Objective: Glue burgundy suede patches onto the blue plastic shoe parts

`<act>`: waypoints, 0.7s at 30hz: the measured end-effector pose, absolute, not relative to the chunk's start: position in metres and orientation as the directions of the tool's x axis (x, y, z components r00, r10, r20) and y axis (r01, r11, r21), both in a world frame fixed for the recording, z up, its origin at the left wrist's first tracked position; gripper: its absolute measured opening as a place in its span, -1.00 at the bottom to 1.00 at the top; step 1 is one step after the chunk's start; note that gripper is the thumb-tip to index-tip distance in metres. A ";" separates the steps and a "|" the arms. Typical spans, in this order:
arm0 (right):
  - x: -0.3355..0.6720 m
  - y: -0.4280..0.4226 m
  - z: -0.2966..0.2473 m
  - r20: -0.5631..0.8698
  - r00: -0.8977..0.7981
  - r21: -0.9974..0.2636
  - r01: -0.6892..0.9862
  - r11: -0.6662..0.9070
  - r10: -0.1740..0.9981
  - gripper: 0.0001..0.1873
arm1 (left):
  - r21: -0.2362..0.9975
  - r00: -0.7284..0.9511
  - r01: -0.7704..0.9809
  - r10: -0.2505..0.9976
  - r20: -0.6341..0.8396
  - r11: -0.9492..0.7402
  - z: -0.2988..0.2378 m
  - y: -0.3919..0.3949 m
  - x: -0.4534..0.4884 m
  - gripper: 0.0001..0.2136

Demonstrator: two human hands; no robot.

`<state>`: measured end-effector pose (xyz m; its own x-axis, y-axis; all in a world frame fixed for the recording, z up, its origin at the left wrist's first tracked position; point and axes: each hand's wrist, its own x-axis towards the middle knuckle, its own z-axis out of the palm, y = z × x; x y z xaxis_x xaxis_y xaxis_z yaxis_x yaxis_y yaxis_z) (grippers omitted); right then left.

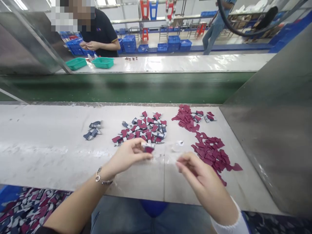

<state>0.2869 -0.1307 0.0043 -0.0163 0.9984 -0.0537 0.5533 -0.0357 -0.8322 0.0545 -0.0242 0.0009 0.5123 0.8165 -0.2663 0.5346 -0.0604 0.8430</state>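
Note:
My left hand (128,152) is closed on a small plastic part (148,148), maroon below and pale grey above, pinched between thumb and fingers. To the right, my right hand (198,175) has thumb and forefinger brought together. It is slightly blurred, and anything between the fingertips is too small to make out. A small clear bottle with a pointed tip (177,146) lies just beyond my right fingertips. Behind my left hand spreads a heap of maroon, navy and grey parts (143,128). Loose flat maroon pieces (213,151) lie beside my right hand.
Another maroon pile (185,117) lies farther back, and a few navy-grey parts (93,130) sit at the left. A blue bin (11,195) of parts stands below the table's left front. Metal panels (273,130) flank the table. Across the green conveyor strip (136,87), a person handles something near green trays (103,62).

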 end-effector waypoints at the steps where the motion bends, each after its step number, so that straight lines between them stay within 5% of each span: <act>1: 0.296 -0.131 -0.001 -0.056 0.045 -0.818 0.571 -0.072 0.997 -0.74 | 0.817 0.464 0.572 0.852 -0.243 -0.079 0.005 -0.016 0.050 -0.66; 5: 0.318 -0.114 -0.033 -0.060 0.218 -0.767 0.615 -0.185 0.974 -0.71 | 0.710 0.356 0.685 0.925 -0.131 -0.163 0.016 0.013 0.027 -0.62; 8: 0.317 -0.089 -0.056 -0.029 0.205 -0.761 0.631 -0.154 0.978 -0.44 | 0.565 0.226 0.810 0.973 -0.053 -0.158 0.017 0.029 -0.003 -0.68; 13: 0.311 -0.066 -0.076 -0.061 0.082 -0.779 0.619 -0.099 0.995 -0.74 | 0.385 -0.034 0.923 0.999 0.034 0.019 0.000 0.061 -0.062 -0.74; 17: 0.313 -0.068 -0.074 -0.103 0.098 -0.822 0.553 -0.140 0.990 -0.74 | 0.435 -0.080 0.899 0.996 0.041 0.055 -0.019 0.084 -0.083 -0.70; 21: 0.309 -0.084 -0.052 -0.102 0.126 -0.922 0.360 -0.141 0.987 -0.54 | 0.614 -0.094 0.788 0.994 0.056 0.040 -0.016 0.087 -0.087 -0.73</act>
<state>0.3093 -0.0837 -0.0519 0.1258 0.9868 -0.1021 0.3602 -0.1414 -0.9221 -0.0868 0.0865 -0.0159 -0.0936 0.9940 0.0559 0.7879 0.0396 0.6145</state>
